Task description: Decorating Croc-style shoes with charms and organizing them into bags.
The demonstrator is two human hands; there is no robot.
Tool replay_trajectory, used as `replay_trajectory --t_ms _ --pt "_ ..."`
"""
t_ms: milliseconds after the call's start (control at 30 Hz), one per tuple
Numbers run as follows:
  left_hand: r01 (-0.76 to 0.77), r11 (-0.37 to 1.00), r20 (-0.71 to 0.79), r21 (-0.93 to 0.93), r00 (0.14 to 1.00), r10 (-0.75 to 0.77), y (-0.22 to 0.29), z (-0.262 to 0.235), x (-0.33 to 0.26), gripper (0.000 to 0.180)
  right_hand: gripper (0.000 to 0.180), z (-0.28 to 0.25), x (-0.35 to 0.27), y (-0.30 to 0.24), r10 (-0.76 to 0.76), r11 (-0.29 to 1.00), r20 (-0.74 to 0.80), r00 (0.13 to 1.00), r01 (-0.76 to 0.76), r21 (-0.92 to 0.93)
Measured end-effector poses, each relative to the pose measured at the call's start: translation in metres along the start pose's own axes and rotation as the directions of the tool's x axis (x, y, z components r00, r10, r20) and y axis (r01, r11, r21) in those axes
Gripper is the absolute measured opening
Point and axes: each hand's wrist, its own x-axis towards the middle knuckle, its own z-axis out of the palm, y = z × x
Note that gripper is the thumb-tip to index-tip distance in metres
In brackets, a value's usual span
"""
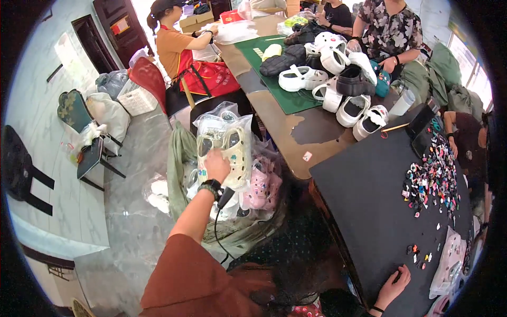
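My left hand [215,166] reaches out to a pair of cream clogs [236,161] in a clear plastic bag, fingers closed on them near one shoe's strap. Small colourful charms dot these clogs. They lie on top of an open green sack [182,158] that holds other bagged shoes, among them pink clogs [262,182]. On the near edge of the black table [348,211] rests my right hand [395,285], its fingers loosely spread and holding nothing. A few loose shoe charms [420,256] lie just beyond it.
A large heap of charms [433,177] covers the black table's far right. Bagged pink items [448,264] lie at its right edge. White and black clogs [338,79] are piled on the brown table [280,119]. Several people work around it. A chair [95,158] stands left.
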Motion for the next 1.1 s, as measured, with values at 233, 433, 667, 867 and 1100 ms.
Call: replay_trajectory --t_ms 233,433,667,867,1100 --pt "0.369 0.913 0.091 0.172 0.917 -0.388 -0.017 0.024 0.029 0.045 0.016 0.002 -0.002 -0.001 0.071 0.997 0.016 0.997 -0.07 -0.027" --pt "0.242 0.901 -0.144 -0.36 0.94 -0.31 -0.032 0.028 0.034 0.013 0.015 -0.004 -0.004 -0.009 0.068 0.998 -0.028 0.997 -0.068 -0.003" --pt "-0.17 0.468 -0.362 -0.867 0.861 -0.358 -0.04 -0.005 0.055 0.01 0.018 -0.002 0.013 -0.036 0.071 0.991 -0.093 0.993 -0.059 0.121" --pt "-0.268 0.6 -0.427 -0.754 0.894 -0.137 0.055 -0.152 0.085 0.024 0.016 -0.005 0.012 -0.028 0.045 0.993 -0.199 0.979 -0.021 0.119" --pt "-0.557 0.438 -0.425 -0.706 0.827 0.368 0.18 -0.211 0.091 0.015 0.014 -0.013 -0.001 -0.024 0.139 0.986 -0.165 0.976 -0.121 0.114"
